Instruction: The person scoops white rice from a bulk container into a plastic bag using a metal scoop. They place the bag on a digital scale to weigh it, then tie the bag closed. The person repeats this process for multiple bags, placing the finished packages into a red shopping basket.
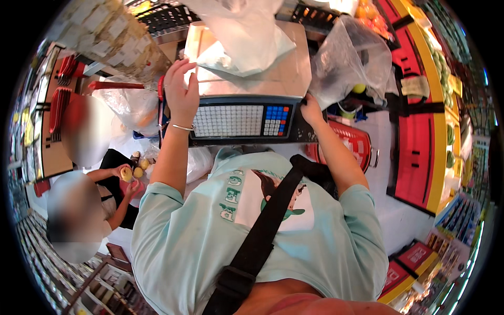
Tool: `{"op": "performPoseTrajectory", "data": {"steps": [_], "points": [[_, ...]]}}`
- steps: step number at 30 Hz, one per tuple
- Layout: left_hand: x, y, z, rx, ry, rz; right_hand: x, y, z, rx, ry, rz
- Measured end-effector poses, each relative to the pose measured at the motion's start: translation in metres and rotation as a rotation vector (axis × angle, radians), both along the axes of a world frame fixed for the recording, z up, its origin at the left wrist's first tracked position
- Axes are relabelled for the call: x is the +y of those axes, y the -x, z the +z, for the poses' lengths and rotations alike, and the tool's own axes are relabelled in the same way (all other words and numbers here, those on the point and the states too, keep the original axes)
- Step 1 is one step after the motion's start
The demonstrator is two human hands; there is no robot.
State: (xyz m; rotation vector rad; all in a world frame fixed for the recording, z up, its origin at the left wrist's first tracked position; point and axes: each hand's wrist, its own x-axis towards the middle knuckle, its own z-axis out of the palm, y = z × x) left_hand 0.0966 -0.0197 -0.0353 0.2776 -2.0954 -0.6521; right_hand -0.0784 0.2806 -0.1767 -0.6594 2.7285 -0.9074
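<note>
Before me stands an electronic price-computing scale (248,118) with a wide metal weighing pan (256,87) and a keypad of pale and blue keys. A translucent white plastic bag (244,43) rests on the pan, and its contents cannot be made out. My left hand (181,88), a silver bangle at its wrist, is at the pan's left edge. It holds nothing, and its thumb is apart from the fingers. At the scale's right front corner is my right hand (311,111), close to a clear plastic bag (342,59). Its fingertips are partly hidden, so any grip there is unclear.
A red basket (348,143) sits low at right, near red-and-yellow display stands (413,157). On the left, a person's hand (125,172) holds round yellow produce. A paper-covered column (118,39) rises beyond a filled plastic bag (130,108). Black crates (167,16) line the back.
</note>
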Motion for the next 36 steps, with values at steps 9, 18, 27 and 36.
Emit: {"op": "performPoseTrajectory", "data": {"steps": [9, 18, 27, 36], "points": [[-0.014, 0.007, 0.044, 0.103, -0.019, -0.011, 0.015, 0.011, 0.062, 0.106, -0.437, 0.290], [-0.020, 0.020, 0.181, -0.615, 0.327, -0.294, -0.039, 0.020, 0.259, 0.225, 0.452, 0.403], [-0.059, 0.045, 0.186, -0.503, 0.469, -0.227, -0.138, 0.050, 0.305, 0.681, 0.079, 0.418], [-0.052, 0.015, 0.224, -0.253, 0.465, -0.166, -0.112, 0.078, 0.344, 0.762, 0.408, 0.229]]}}
